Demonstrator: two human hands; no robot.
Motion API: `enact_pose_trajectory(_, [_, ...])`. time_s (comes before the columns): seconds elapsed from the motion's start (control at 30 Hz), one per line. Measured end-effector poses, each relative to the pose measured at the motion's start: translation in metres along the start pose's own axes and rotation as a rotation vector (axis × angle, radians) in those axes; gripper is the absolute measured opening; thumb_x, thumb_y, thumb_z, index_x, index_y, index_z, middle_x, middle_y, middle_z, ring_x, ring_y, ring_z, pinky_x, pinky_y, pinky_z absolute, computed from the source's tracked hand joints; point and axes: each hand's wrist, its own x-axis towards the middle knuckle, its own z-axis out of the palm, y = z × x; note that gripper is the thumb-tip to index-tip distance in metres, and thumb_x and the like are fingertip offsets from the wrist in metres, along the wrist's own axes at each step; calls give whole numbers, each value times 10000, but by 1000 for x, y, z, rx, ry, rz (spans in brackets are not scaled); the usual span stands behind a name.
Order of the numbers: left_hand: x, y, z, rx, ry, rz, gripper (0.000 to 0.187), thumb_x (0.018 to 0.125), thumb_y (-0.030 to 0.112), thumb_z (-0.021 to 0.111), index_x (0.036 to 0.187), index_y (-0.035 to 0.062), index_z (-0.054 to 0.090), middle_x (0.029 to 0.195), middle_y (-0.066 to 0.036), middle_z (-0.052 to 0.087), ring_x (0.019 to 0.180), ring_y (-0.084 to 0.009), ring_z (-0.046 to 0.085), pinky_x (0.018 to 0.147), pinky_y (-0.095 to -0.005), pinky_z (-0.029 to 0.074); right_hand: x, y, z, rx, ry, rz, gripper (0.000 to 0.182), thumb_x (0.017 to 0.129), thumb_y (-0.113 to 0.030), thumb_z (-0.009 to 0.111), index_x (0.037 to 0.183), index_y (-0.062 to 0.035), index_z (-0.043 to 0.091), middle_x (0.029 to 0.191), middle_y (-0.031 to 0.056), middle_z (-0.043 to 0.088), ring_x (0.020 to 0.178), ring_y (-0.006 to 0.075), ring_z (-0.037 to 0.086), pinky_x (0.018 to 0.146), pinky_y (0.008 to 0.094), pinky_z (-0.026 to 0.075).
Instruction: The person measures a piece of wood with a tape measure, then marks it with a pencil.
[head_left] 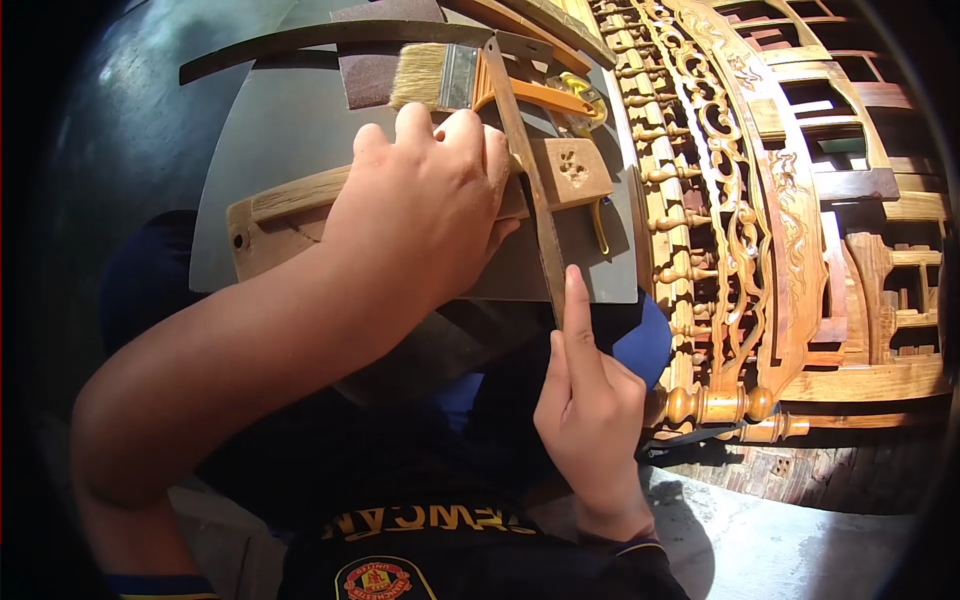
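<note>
My left hand (425,195) is closed over a long wooden block (280,245), its fingers curled on the far side. The block lies across a grey board (225,165), and its right end (575,172) has a cluster of small holes. My right hand (590,405) grips the near end of a long, flat metal file (540,215), index finger stretched along it. The file crosses over the block just right of my left hand, its far end pointing away. My left hand hides where the file may touch the wood. Beyond my left knuckles lies a wide paintbrush (455,78) with an orange handle.
Brown sandpaper (365,80) and a curved dark strip (290,45) lie at the board's far side. A yellow-handled tool (585,100) is near its right edge. Carved wooden furniture panels (790,210) and turned spindles (670,175) stand close on the right.
</note>
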Motion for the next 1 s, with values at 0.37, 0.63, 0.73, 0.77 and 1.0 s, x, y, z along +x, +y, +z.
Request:
enact_pose_trajectory(0.37, [1,1,-3,6,-34,-22,552,938,484,774,1199,18,635,1099,-89,630,1044,-287,643,769,-420,533,-48,-3,-11,87,3,113,206,1011,-13,684,1154,131,646,845,231,734,593,320,733,526,391,572])
enact_pose_trajectory(0.63, [7,-9,-2,36,-18,-69,565,957,497,750,1223,8,646,1132,-100,645,1052,-304,647,791,-432,545,-22,5,-14,112,-17,139,136,1022,-57,702,944,5,610,640,161,641,552,353,682,500,427,521])
enact_pose_trajectory(0.73, [7,-9,1,37,14,-61,578,957,500,749,1237,4,646,1138,-104,644,1055,-311,647,796,-442,549,-32,7,-11,153,-12,129,147,1028,-68,697,938,8,609,659,167,658,567,363,686,505,442,521])
enact_pose_trajectory(0.77, [7,-10,1,39,7,-65,579,956,500,749,1238,5,647,1137,-103,643,1053,-311,646,794,-442,549,-27,7,-7,156,1,134,157,1029,-73,696,930,5,603,657,168,655,570,366,686,505,445,520])
enact_pose_trajectory(1.0, [8,-10,-1,33,4,-59,573,953,495,753,1242,11,650,1118,-98,640,1038,-308,645,774,-436,539,35,5,14,92,3,77,216,1050,-80,668,880,-18,550,619,162,622,561,381,672,494,451,513])
